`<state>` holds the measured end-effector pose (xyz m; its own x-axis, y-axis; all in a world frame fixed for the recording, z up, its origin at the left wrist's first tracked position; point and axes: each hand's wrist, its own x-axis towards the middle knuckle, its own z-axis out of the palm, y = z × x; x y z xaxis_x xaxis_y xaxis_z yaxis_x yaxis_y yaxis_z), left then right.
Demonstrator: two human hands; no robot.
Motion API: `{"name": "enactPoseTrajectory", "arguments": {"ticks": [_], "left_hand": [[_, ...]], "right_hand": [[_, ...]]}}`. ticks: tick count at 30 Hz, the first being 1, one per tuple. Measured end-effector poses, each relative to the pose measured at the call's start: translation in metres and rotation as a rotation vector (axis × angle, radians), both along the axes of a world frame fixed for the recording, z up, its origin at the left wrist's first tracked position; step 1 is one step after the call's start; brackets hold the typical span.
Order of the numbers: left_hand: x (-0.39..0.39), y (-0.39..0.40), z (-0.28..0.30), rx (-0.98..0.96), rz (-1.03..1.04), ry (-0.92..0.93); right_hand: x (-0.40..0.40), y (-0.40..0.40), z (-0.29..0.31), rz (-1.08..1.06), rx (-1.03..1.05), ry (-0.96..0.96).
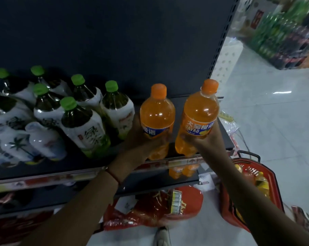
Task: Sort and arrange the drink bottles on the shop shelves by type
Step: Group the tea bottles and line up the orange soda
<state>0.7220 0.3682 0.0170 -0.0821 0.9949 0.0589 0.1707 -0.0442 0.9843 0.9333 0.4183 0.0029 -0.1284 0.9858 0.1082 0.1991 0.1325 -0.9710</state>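
Note:
Two orange soda bottles with orange caps stand at the right end of the dark shelf. My left hand grips the left orange bottle around its blue label. My right hand grips the right orange bottle the same way. To the left, several green-capped tea bottles with white labels fill the shelf. White coconut drink bottles stand in front of them at the far left.
A red shopping basket holding more drinks sits on the floor at the lower right. Red packaged goods lie on the floor below the shelf. More orange bottles show on a lower shelf. White tiled aisle and another display lie to the right.

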Motion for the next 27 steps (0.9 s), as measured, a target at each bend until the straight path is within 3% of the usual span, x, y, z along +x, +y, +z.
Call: {"name": "enactPoseTrajectory", "arguments": {"ticks": [7, 14, 20, 27], "left_hand": [[-0.016, -0.117, -0.014, -0.098, -0.036, -0.261], [-0.048, -0.215, -0.068, -0.327, 0.098, -0.358], [-0.066, -0.240, -0.136, -0.429, 0.268, -0.403], [-0.072, -0.209, -0.262, -0.420, 0.379, -0.392]], "right_hand": [[-0.014, -0.123, 0.002, 0.190, -0.213, 0.119], [-0.035, -0.218, -0.052, 0.127, -0.481, 0.117], [-0.041, -0.240, -0.121, 0.086, -0.634, 0.085], [-0.041, -0.204, -0.255, 0.049, -0.677, 0.083]]}}
